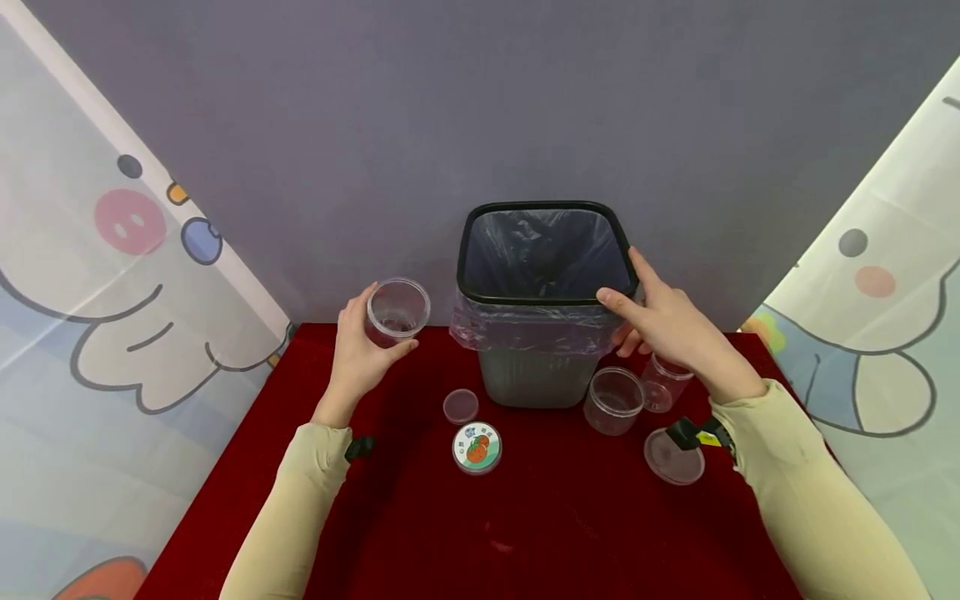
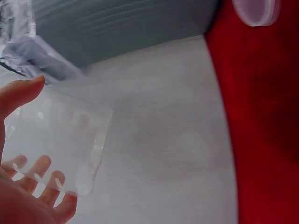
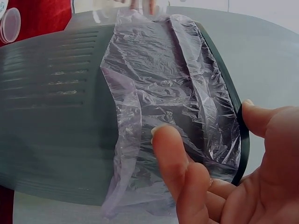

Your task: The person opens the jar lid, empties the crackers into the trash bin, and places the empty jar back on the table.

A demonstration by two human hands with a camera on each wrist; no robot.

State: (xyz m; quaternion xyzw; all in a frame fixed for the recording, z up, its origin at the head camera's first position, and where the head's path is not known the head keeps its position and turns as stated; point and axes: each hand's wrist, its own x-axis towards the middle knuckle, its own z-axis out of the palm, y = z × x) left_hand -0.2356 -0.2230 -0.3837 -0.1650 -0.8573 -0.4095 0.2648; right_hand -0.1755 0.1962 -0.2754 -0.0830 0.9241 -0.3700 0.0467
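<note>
My left hand (image 1: 360, 343) holds a clear plastic jar (image 1: 397, 312) up at the left, its mouth facing the head camera. In the left wrist view the thumb lies on one side of the jar and the fingers curl round the other. At the right corner of a grey trash bin (image 1: 536, 379), my right hand (image 1: 669, 325) grips the black rim (image 1: 547, 300). Its thumb lies on the rim, with the fingers outside against a thin plastic bag (image 3: 154, 93) that lines the bin and folds over its edge.
Two more clear jars (image 1: 613, 400) (image 1: 663, 383) stand right of the bin, near a clear lid (image 1: 673, 457). In front lie a small clear lid (image 1: 461, 406) and a round lid with an orange fruit label (image 1: 477, 447). Red cloth (image 1: 555, 525) covers the table; a grey wall (image 1: 375, 125) rises behind.
</note>
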